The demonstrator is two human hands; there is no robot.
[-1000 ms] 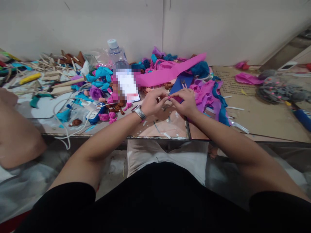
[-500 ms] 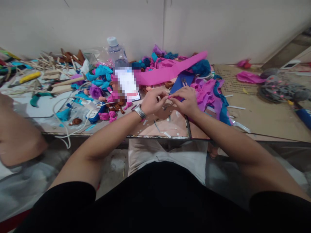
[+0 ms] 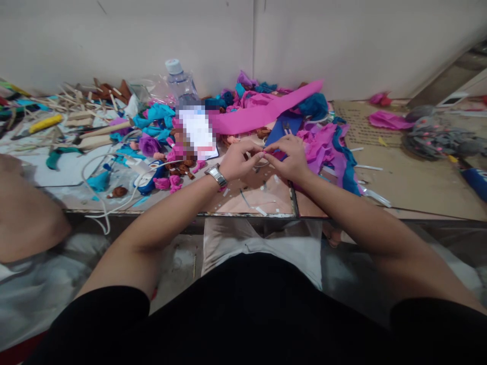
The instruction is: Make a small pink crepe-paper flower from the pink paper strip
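Pinching a small pink scrap [image 3: 267, 152] between the fingertips of the left hand [image 3: 238, 162] and the right hand [image 3: 292, 161], both curled closed on it. Holding the scrap just above the table [image 3: 403, 187], near its front edge and just in front of a blue card [image 3: 280, 130]. Wearing a wristwatch [image 3: 217, 175] on the left wrist. Working with a long pink paper strip [image 3: 266, 112] and a water bottle [image 3: 179, 83] farther back, a heap of pink and purple crepe [image 3: 323, 144] just beside the right hand, a white cable [image 3: 99, 195] off to the left, and another person's arm [image 3: 26, 218] at the far left edge
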